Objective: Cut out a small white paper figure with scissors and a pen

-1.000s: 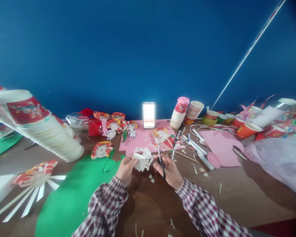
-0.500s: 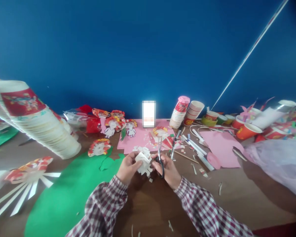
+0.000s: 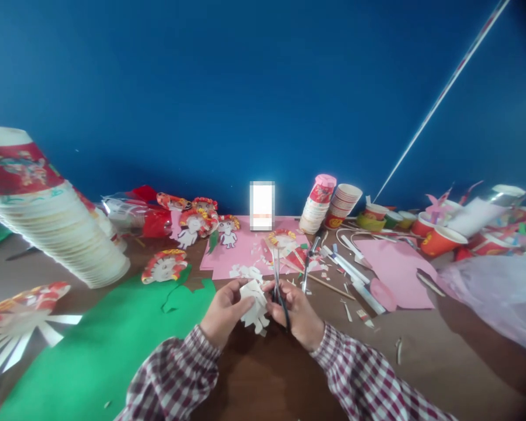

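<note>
My left hand [image 3: 228,311] pinches a small white paper cutout [image 3: 255,304] between thumb and fingers, above the brown table. Its lower part has the outline of a little figure. Dark-handled scissors [image 3: 277,286] are in my right hand [image 3: 298,313], their blades pointing up and away from me, parted slightly. The right fingertips reach close to the cutout's right edge; whether they touch it I cannot tell. White paper scraps [image 3: 246,272] lie just behind the cutout.
Pink sheets [image 3: 228,266] with drawn paper dolls [image 3: 228,234] lie behind my hands. Green paper [image 3: 100,345] and a leaning cup stack [image 3: 65,222] are at left. Upright cup stacks [image 3: 315,207], paper strips [image 3: 359,286], orange cups [image 3: 442,240] and a plastic bag [image 3: 499,298] stand or lie at right.
The view has shifted slightly, so the cups and papers on the left sit further left. The cutout is tilted differently, its figure-shaped lower part now hanging downward. Both hands keep their holds.
</note>
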Tool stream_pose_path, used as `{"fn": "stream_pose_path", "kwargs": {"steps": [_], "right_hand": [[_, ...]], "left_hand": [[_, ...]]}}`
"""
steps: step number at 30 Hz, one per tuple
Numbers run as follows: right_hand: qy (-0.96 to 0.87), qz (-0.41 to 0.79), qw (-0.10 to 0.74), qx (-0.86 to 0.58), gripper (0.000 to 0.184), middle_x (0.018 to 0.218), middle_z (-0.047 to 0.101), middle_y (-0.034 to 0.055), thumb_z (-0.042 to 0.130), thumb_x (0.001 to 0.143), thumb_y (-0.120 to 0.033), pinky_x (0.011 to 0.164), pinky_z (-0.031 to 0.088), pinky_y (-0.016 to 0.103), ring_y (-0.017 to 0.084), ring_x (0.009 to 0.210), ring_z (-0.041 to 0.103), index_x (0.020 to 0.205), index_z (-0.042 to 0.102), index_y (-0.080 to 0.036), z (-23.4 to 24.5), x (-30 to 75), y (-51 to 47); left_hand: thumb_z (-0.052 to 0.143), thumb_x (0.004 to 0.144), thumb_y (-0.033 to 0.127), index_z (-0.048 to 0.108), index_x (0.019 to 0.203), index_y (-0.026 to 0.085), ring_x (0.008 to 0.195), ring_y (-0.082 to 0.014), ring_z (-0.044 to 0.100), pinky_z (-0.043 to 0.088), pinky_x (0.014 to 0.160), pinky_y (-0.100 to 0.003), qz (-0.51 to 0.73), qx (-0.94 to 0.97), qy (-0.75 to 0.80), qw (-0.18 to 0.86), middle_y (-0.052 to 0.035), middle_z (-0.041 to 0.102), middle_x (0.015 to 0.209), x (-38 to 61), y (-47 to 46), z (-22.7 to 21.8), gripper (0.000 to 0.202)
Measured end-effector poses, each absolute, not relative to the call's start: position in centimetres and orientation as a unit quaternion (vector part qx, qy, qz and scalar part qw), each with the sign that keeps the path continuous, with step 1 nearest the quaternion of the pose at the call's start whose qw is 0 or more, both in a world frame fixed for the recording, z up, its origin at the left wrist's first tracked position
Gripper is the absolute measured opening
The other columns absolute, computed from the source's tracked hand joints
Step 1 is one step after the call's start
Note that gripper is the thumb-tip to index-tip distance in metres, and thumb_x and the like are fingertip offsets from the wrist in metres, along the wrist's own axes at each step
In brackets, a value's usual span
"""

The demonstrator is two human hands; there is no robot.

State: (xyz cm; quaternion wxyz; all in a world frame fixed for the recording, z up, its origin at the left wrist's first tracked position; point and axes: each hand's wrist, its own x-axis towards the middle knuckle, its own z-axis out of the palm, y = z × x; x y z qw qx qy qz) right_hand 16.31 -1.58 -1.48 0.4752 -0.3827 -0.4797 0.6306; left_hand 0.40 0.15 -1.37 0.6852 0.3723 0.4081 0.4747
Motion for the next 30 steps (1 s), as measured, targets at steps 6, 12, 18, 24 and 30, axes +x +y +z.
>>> {"fn": "stream_pose_path", "kwargs": {"steps": [6, 12, 18, 24, 30], "right_hand": [[-0.476, 0.6, 0.494, -0.412, 0.034, 0.067, 0.048, -0.0046, 0.074, 0.064, -0.026, 0.052, 0.034, 0.019, 0.007, 0.055, 0.042, 0.09, 0.054, -0.017, -1.0, 16.2, -1.7], [-0.484, 0.585, 0.495, -0.422, 0.034, 0.068, 0.048, -0.0042, 0.072, 0.063, -0.024, 0.052, 0.033, 0.02, 0.008, 0.056, 0.041, 0.091, 0.054, -0.017, -0.8, 16.0, -1.9], [-0.485, 0.591, 0.492, -0.416, 0.033, 0.065, 0.046, -0.0048, 0.073, 0.063, -0.025, 0.051, 0.033, 0.02, 0.007, 0.055, 0.039, 0.088, 0.053, -0.017, -0.4, 15.9, -2.0], [-0.503, 0.574, 0.49, -0.421, 0.035, 0.066, 0.046, -0.0046, 0.071, 0.064, -0.023, 0.052, 0.035, 0.02, 0.008, 0.056, 0.04, 0.093, 0.053, -0.017, 0.0, 15.9, -2.1], [-0.485, 0.598, 0.481, -0.419, 0.039, 0.069, 0.047, -0.0033, 0.072, 0.064, -0.023, 0.056, 0.039, 0.022, 0.01, 0.059, 0.044, 0.098, 0.052, -0.016, -0.3, 16.0, -2.1]], "left_hand": [[0.077, 0.054, 0.022, 0.06, 0.094, 0.013, 0.062, -0.0162, 0.061, 0.047, 0.055, -0.024, 0.487, 0.344, 0.402, 0.695, -0.0067, 0.068, 0.077, 1.2, -0.4, -1.3, 0.044], [0.076, 0.056, 0.021, 0.059, 0.096, 0.013, 0.056, -0.013, 0.059, 0.047, 0.053, -0.023, 0.483, 0.351, 0.397, 0.697, -0.0044, 0.066, 0.074, 1.4, -0.5, -1.2, 0.044], [0.078, 0.052, 0.021, 0.058, 0.092, 0.011, 0.056, -0.0145, 0.059, 0.048, 0.052, -0.025, 0.467, 0.34, 0.389, 0.717, -0.0056, 0.066, 0.072, 1.1, -0.4, -1.1, 0.045], [0.078, 0.052, 0.021, 0.058, 0.092, 0.012, 0.054, -0.0139, 0.059, 0.048, 0.052, -0.024, 0.472, 0.335, 0.396, 0.713, -0.0049, 0.066, 0.071, 1.2, -0.5, -1.1, 0.045], [0.078, 0.054, 0.021, 0.059, 0.093, 0.011, 0.055, -0.0162, 0.06, 0.048, 0.052, -0.026, 0.442, 0.319, 0.361, 0.757, -0.0075, 0.067, 0.072, 0.9, -0.6, -0.6, 0.044]]}}
